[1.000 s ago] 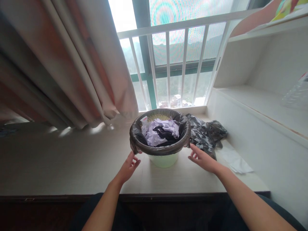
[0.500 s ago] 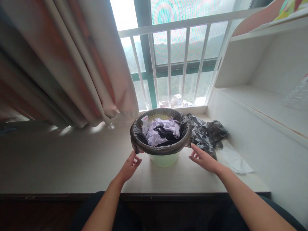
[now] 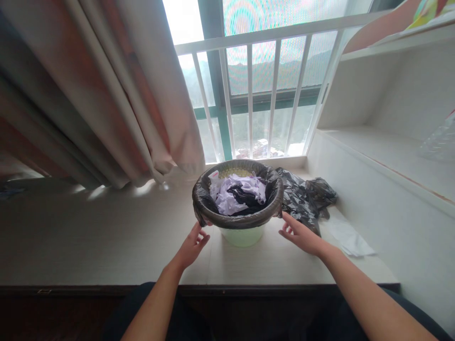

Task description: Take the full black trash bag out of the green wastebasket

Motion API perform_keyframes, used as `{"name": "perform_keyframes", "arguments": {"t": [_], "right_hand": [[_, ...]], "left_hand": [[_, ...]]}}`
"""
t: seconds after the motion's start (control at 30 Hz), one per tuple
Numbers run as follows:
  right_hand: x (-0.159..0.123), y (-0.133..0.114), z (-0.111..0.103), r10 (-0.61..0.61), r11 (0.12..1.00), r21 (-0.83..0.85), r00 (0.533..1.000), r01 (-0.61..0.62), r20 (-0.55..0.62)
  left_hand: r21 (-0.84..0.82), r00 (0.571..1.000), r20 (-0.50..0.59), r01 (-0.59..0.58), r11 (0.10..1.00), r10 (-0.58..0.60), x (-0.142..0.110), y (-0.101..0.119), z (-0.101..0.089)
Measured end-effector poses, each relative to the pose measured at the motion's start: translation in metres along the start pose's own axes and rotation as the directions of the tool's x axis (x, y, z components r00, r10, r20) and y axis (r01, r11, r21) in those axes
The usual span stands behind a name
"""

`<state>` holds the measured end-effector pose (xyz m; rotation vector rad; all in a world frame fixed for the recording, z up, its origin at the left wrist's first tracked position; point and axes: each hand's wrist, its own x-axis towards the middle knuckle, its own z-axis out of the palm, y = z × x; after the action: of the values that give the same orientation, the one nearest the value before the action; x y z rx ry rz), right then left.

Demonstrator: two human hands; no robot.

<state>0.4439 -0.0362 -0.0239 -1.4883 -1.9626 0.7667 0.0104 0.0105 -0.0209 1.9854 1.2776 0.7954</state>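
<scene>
Centrally, head view: bin (image 3: 243, 235), pale green, lined with a black bag (image 3: 204, 203), stands on the desk (image 3: 106, 237) before the window; left hand (image 3: 190, 247) open, fingertips at the bag's edge; right hand (image 3: 302, 236) open, fingertips touching the rim; loose black bags (image 3: 305, 196) just right of the bin.

I am seeing the bin (image 3: 242, 234) sitting at the frame's centre on the sill (image 3: 88, 237), paper scraps (image 3: 231, 196) lying inside its liner (image 3: 204, 203). My left hand (image 3: 190, 246) is reaching its lower-left rim, my right hand (image 3: 302, 235) its lower right. A spare bag (image 3: 305, 199) is lying right of it, the curtain (image 3: 106, 94) hanging upper left.
</scene>
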Motion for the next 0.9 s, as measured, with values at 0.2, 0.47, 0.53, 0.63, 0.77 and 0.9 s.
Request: {"name": "perform_keyframes", "arguments": {"t": [0.2,0.47,0.53,0.63,0.77,0.9], "right_hand": [[-0.001,-0.004,-0.002,0.005,1.0,0.003,1.0,-0.005,0.0],[-0.002,0.0,0.0,0.059,0.998,0.025,0.998,-0.059,0.018],[-0.002,0.004,0.002,0.093,0.995,0.039,0.995,-0.094,0.044],[-0.003,0.007,0.004,0.13,0.989,0.063,0.988,-0.135,0.078],[-0.002,0.009,0.005,0.137,0.986,0.083,0.987,-0.144,0.082],[-0.001,0.01,0.006,0.13,0.986,0.097,0.987,-0.138,0.091]], "left_hand": [[0.03,1.0,-0.027,-0.01,0.999,0.011,0.001,0.001,-0.005],[0.025,0.996,-0.086,0.022,0.999,-0.02,0.004,0.005,-0.007],[-0.009,0.996,-0.09,0.026,1.0,-0.026,0.005,0.006,-0.007],[-0.054,0.996,-0.086,0.033,0.998,-0.038,0.006,0.007,-0.006],[-0.08,0.996,-0.074,0.049,0.996,-0.055,0.006,0.008,-0.005],[-0.093,0.996,-0.069,0.058,0.994,-0.064,0.005,0.008,-0.004]]}}
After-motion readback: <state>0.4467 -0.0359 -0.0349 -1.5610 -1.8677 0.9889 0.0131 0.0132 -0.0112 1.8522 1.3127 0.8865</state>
